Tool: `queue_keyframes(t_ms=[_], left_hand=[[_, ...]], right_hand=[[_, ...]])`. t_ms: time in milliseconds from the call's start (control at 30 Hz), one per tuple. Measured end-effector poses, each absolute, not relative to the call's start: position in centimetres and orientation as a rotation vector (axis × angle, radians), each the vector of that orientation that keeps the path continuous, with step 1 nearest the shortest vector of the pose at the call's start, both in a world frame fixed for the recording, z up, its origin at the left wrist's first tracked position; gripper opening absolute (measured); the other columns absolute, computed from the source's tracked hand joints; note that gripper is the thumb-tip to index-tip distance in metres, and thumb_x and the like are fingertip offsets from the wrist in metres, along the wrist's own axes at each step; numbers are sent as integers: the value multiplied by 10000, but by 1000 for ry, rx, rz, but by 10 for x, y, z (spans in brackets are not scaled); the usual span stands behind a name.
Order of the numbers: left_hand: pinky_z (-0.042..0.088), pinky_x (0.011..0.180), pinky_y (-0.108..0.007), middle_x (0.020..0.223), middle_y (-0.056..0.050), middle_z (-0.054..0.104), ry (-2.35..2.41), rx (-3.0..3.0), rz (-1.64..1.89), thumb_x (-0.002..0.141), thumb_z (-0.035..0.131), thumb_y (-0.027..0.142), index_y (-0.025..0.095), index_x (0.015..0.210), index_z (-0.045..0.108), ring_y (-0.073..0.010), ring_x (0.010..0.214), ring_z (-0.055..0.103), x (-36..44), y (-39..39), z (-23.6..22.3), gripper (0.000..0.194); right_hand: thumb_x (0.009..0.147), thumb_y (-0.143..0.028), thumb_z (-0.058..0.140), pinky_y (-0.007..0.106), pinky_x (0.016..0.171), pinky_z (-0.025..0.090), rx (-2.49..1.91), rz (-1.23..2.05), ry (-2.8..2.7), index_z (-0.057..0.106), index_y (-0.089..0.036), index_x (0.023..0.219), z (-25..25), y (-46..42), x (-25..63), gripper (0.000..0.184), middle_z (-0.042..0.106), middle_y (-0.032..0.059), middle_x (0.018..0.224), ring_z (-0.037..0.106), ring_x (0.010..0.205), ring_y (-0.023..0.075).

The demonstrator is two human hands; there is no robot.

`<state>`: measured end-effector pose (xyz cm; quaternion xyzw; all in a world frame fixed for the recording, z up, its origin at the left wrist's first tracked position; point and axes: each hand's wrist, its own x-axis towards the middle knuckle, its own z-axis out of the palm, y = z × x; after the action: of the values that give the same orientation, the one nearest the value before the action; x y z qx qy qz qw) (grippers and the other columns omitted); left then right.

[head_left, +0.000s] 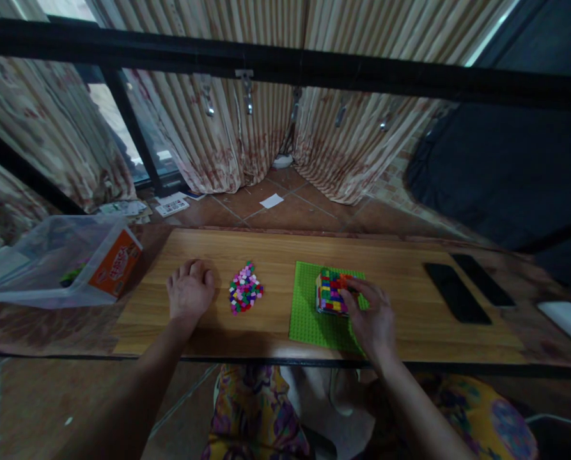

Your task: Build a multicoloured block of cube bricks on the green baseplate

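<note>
A multicoloured block structure (330, 295) stands on a green baseplate (307, 322), right of the middle of the wooden tabletop (266, 335) and toward its near edge. The right hand (375, 317) covers the structure's right side and part of the baseplate; thumb and fingers meet its top, but whether they pinch a separate piece cannot be told. The left hand (189, 291) rests palm down near the tabletop's left edge, fingers loosely bent; its palm is hidden, so its grip cannot be told. Between hands lies a heap of small bricks (245, 291), individually hard to make out. Beyond the left edge, a translucent bin (86, 239) with an orange label (117, 263) contains a blurred green item (71, 275). Beyond the right edge, a white object (569, 322) is cut off by the view.
</note>
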<state>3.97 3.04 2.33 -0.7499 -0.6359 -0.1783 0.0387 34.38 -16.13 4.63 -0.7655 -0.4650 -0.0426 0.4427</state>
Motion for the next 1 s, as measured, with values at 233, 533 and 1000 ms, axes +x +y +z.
queue_keyframes(t_ms=[233,533,1000], left_hand=[[385,950,-481,1282,-141,585,-1966,-2306,-550,884,413,359,149,1221,586,-347,1131,519,39,31,22,434],[368,966,-480,1275,-149,583,-1979,-2325,-562,884,414,349,150,1229,582,-339,1151,505,40,30,23,432],[380,953,-469,1263,-142,586,-1974,-2315,-566,888,419,331,146,1203,593,-327,1126,516,40,27,24,405]], right_hand=[[785,-404,676,469,925,438,-1862,-50,-1053,731,-196,942,39,-155,342,267,669,105,1061,584,1009,256],[748,-411,713,404,868,485,-1781,63,-974,729,-186,886,34,-150,345,264,626,97,1049,605,966,227],[884,-388,574,471,916,460,-1733,12,-1110,696,-241,949,64,-167,318,202,671,84,1023,602,1001,276]])
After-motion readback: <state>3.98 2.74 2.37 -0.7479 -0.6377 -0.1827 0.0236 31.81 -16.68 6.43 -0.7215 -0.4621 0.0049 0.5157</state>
